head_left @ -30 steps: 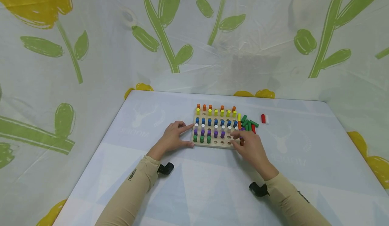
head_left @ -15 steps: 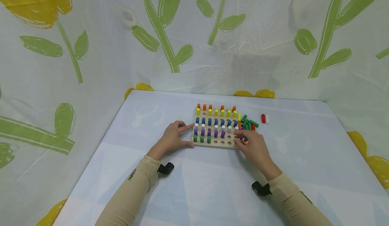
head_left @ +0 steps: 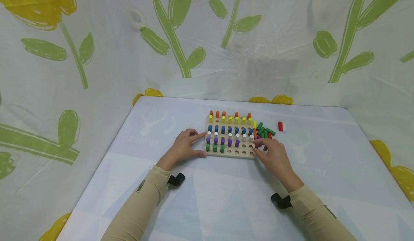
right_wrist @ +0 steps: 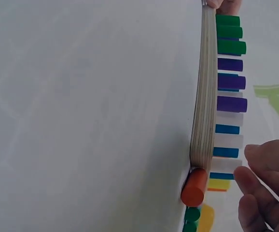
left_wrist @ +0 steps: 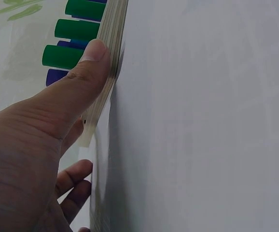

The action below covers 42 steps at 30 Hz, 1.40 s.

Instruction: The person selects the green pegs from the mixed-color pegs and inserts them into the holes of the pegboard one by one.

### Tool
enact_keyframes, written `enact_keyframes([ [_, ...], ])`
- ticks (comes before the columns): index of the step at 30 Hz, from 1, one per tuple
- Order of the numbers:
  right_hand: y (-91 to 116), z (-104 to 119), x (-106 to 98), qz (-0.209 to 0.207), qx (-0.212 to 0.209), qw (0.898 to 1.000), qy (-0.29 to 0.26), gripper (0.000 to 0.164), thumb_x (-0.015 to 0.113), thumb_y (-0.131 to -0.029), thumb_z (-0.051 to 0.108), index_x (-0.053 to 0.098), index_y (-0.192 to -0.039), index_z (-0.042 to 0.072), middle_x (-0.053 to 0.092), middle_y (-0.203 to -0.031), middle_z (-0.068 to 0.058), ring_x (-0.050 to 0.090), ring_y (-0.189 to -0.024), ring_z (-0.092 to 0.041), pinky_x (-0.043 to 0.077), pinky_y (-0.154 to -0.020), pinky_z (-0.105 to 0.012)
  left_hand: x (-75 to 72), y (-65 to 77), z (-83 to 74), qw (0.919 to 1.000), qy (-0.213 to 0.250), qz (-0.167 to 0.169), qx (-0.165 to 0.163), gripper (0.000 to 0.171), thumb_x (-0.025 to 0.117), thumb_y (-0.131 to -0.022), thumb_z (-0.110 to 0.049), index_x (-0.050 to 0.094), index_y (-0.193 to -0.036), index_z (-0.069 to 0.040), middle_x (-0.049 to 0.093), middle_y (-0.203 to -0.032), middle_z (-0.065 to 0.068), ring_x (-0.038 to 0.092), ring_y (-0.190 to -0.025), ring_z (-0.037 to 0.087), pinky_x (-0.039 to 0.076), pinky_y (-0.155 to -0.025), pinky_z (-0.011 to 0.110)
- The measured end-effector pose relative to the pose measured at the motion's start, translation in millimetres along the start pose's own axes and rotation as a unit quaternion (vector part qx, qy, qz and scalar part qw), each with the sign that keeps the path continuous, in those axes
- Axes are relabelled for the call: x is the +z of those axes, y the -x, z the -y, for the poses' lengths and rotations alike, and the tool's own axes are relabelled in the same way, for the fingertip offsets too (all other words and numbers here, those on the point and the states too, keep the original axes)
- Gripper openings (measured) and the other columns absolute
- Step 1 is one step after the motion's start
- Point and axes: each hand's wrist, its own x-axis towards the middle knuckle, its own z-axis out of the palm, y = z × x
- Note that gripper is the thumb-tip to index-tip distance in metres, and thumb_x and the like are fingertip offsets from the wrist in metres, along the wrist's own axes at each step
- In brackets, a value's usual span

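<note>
Left hand (head_left: 185,145): flat on the table (head_left: 323,183), fingers loosely spread and holding nothing; thumb pressed to the near left edge of the peg board (head_left: 240,155), forefinger lying along its left side.
Right hand (head_left: 273,157): at the board's near right corner, fingers bent toward the loose pegs; whether the fingertips pinch one cannot be told, since they hide it in the head view and the right wrist view shows only fingertips hovering (right_wrist: 270,179) with nothing plainly between them.
Peg board: pale wood, directly between the two grips, touching the left one, just beside the right one.
Standing pegs: rows of orange, yellow, blue, white, purple, then three green pegs (head_left: 214,148) nearest the left thumb; open holes in the near row toward the right grip.
Loose pegs (head_left: 264,132): heap of green, red, orange and yellow lying flat just beyond the right fingertips, well apart from the left grip; right hand is the nearer by far.
Orange peg (right_wrist: 194,187): lying on its side, touching the board's corner, long axis running across the board's edge, just left of the right fingertips.
Red peg (head_left: 280,126): apart from the heap, farther off beyond the right grip.
</note>
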Motion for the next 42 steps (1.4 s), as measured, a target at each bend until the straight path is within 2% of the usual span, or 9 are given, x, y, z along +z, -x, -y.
enact_keyframes([
  [14,-3,-6,-7,0.022,0.028,0.999,0.008,0.028,0.072,-0.094,0.02,0.072,-0.118,0.006,0.071,-0.106,-0.008,0.057,-0.098,-0.03,0.044,-0.085,-0.049,0.0,-0.4,0.9,1.0,0.0,0.002,0.002,0.089,0.082,-0.078,-0.057,0.045,-0.155,-0.031,0.042,-0.141,0.01,0.038,-0.127,0.031,0.03,-0.114,0.049],
  [30,-8,-21,-12,0.019,0.011,1.0,0.022,0.031,0.072,-0.095,0.019,0.07,-0.123,0.005,0.071,-0.111,-0.012,0.058,-0.1,-0.032,0.044,-0.089,-0.054,0.4,-1.0,1.5,0.9999,-0.003,0.001,0.01,0.089,0.083,-0.078,-0.057,0.046,-0.154,-0.03,0.042,-0.139,0.011,0.039,-0.124,0.03,0.032,-0.112,0.048],
  [33,-10,-23,-13,0.014,0.011,0.999,0.034,0.036,0.072,-0.094,0.018,0.067,-0.127,0.004,0.067,-0.12,-0.017,0.058,-0.103,-0.036,0.043,-0.092,-0.058,0.4,-1.3,1.3,1.0,-0.004,0.003,0.006,0.089,0.083,-0.078,-0.057,0.045,-0.155,-0.031,0.042,-0.14,0.01,0.038,-0.125,0.03,0.032,-0.112,0.048],
  [36,-12,-24,-13,0.018,0.018,0.999,0.048,0.044,0.073,-0.093,0.016,0.063,-0.134,0.004,0.059,-0.133,-0.023,0.055,-0.114,-0.041,0.04,-0.099,-0.063,1.0,-1.7,1.7,1.0,-0.004,0.005,0.001,0.089,0.083,-0.078,-0.058,0.045,-0.155,-0.032,0.042,-0.14,0.01,0.038,-0.126,0.03,0.031,-0.113,0.048],
  [42,-20,-25,-16,0.056,0.048,0.996,0.054,0.052,0.072,-0.093,0.014,0.057,-0.143,0.005,0.052,-0.143,-0.025,0.047,-0.129,-0.047,0.034,-0.108,-0.067,2.2,-2.0,2.5,1.0,-0.005,0.005,-0.001,0.089,0.083,-0.078,-0.058,0.045,-0.155,-0.032,0.042,-0.141,0.01,0.038,-0.126,0.029,0.032,-0.113,0.047],
])
